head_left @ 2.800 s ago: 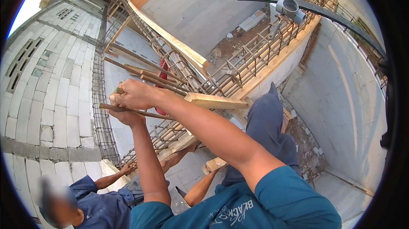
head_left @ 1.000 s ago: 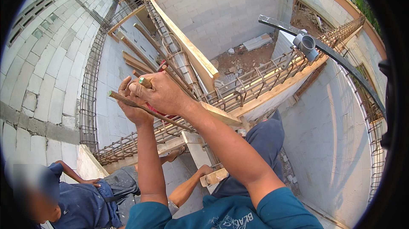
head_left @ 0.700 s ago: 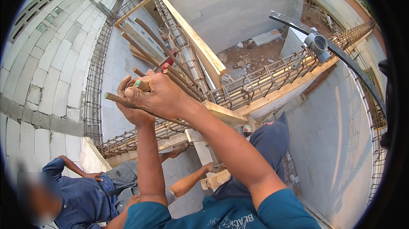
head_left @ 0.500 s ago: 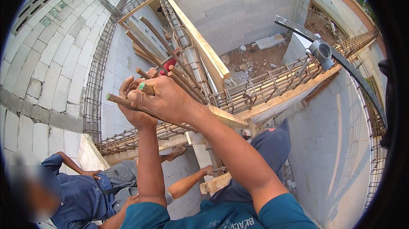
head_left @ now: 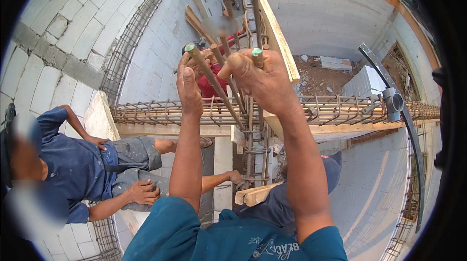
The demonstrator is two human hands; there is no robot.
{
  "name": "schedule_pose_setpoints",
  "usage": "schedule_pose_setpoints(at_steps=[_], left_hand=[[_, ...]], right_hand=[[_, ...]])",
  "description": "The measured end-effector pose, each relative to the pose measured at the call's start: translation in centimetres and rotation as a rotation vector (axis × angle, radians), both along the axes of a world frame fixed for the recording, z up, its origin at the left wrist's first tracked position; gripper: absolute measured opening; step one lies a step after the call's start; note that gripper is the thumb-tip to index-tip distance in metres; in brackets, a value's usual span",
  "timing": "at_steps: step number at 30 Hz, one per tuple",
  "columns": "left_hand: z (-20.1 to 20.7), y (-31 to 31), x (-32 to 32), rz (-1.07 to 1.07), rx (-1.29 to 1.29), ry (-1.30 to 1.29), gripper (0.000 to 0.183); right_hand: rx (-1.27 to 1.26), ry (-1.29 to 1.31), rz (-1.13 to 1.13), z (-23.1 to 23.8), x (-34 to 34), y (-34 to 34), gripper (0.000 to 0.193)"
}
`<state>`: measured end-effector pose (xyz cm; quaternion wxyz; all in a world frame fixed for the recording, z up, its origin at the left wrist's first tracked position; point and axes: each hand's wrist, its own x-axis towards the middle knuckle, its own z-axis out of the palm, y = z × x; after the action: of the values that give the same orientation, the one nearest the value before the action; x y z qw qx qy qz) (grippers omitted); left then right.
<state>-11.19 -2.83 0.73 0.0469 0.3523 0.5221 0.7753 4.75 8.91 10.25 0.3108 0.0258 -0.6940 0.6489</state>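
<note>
Several upright ribbed steel rebars rise in front of me from a beam cage. My right hand [head_left: 262, 82] is closed round a rebar [head_left: 258, 59] with a green-marked tip, the thumb pointing left. Left of it, my left hand [head_left: 189, 88] is raised with thumb and fingers apart. A leaning rebar [head_left: 210, 75] with a green tip passes right beside the left hand's fingers; whether they touch is hard to see. Behind my hands, a person in red [head_left: 211, 86] is partly hidden, hands near the rebars.
A rebar beam cage [head_left: 340, 101] with wooden formwork [head_left: 335, 129] crosses ahead. At left sits a person in dark blue [head_left: 82, 159]; another person in a dark cap [head_left: 332, 169] is below right. A curved black bar [head_left: 413, 139] and grey pipe fitting [head_left: 393, 103] stand at right.
My hands have moved right and apart. The left hand has opened off the rebar it held; the rebars now stand more upright. My view has turned left, showing more of the seated person.
</note>
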Motion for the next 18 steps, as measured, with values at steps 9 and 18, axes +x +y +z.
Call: schedule_pose_setpoints(at_steps=[9,18], left_hand=[[-18.7,-10.8,-11.2,0.609,-1.030,0.086,0.050],[-27.1,-13.4,-14.3,0.662,-1.482,-0.165,0.064]], right_hand=[[-0.062,0.019,0.032,-0.4,-0.4,0.1,0.050],[-0.076,0.035,0.126,-0.5,-0.6,0.2,0.047]])
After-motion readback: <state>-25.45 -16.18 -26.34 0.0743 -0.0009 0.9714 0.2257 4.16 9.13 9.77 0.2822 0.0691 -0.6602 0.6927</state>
